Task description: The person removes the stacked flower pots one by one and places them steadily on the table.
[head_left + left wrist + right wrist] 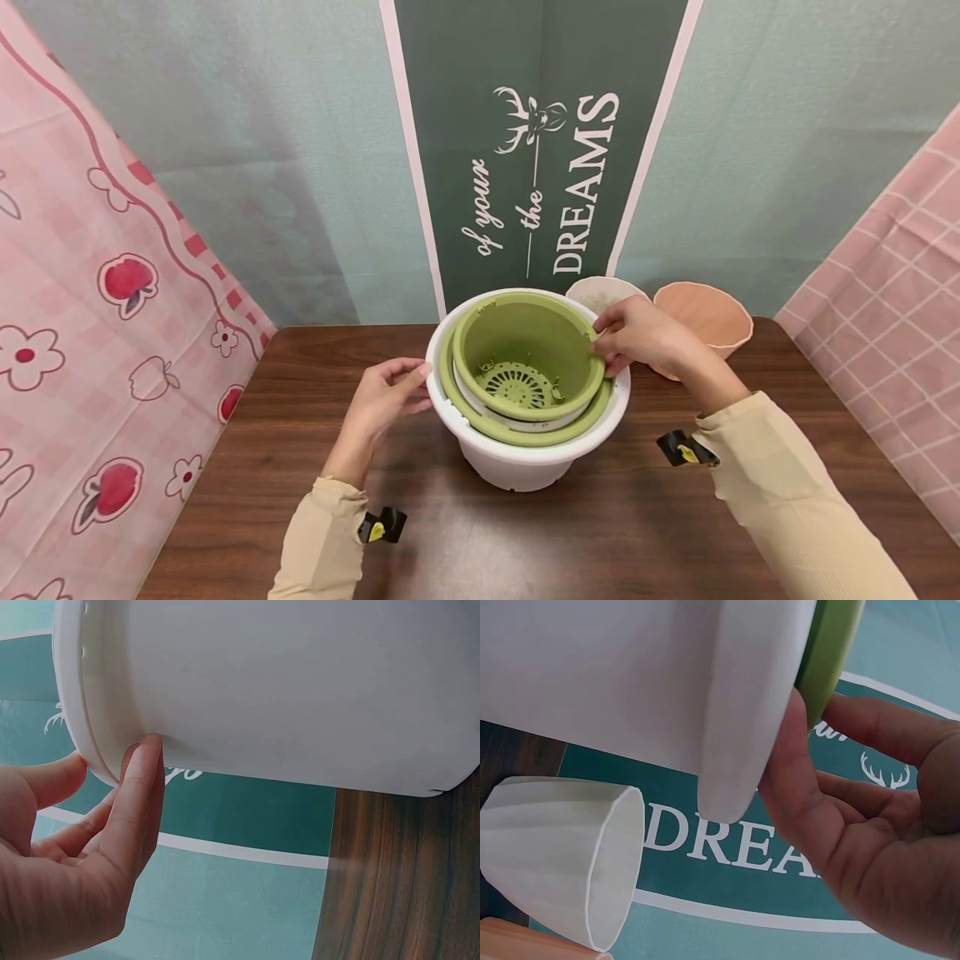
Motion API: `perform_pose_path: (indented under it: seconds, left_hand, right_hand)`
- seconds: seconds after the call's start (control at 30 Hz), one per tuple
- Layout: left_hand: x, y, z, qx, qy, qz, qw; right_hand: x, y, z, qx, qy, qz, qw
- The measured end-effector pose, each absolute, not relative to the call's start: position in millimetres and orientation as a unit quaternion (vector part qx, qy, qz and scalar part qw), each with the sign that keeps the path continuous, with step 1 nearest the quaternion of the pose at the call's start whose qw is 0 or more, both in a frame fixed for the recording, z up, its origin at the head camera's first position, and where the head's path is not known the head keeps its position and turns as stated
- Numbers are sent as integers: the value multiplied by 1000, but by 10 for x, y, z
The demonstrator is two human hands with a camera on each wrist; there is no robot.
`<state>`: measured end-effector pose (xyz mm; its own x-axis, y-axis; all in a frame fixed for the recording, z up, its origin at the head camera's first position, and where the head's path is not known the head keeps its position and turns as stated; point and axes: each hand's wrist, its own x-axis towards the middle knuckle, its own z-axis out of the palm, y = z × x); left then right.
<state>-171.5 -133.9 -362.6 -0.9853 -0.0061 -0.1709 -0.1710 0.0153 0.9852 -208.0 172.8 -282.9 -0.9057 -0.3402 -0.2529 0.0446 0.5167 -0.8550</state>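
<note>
A stack of nested flower pots stands on the table. The outermost is a large white pot [517, 468] with a broad rim. Inside it sit green and white rims, and innermost is a green pot [532, 333] with a slotted bottom. My left hand [382, 396] holds the white pot's rim at its left side, thumb at the edge and fingers beneath, as the left wrist view also shows. On the right, my right hand [637, 337] pinches the innermost green pot's rim between thumb and fingers. In the right wrist view, its fingertips reach in beside the white rim.
Behind my right hand stand a white ribbed pot [600, 292] and an orange ribbed pot [705, 312], side by side near the back edge of the brown wooden table [337, 350]. Printed cloth [300, 167] hangs behind the table and along both sides.
</note>
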Motion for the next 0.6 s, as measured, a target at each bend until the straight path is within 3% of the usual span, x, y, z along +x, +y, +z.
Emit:
perform_pose_path:
  seconds: [0.6]
  left_hand:
    - [-1720,-1347,-3640,-58,705,704,60]
  right_hand:
    - [-2094,1716,-2866,-98,849,-482,192]
